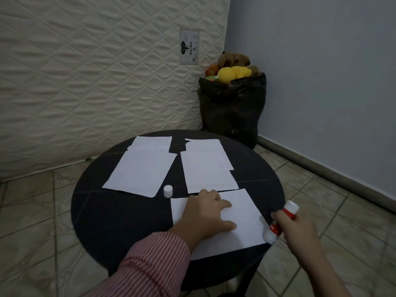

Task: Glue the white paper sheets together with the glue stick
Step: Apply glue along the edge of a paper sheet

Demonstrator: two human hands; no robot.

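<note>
Paper is spread over the round black table (96,211) in front of me: one pale stack (142,170) at the far left, another stack (209,168) at the far right, and a single white sheet (242,224) nearest me. I see my left hand (206,214), in a red-and-white striped sleeve (150,264), lying flat and spread on that near sheet, fingers splayed, pinning it to the table. My right hand (300,230) is wrapped around the red-and-white glue stick (280,221), which tilts with its white lower end touching the sheet's right edge near the close corner. The small white cap (168,191) stands upright on the table between the left stack and the near sheet. Beyond the table a quilted mattress (85,71) leans upright, and a black bag (232,108) full of soft toys sits in the corner.
</note>
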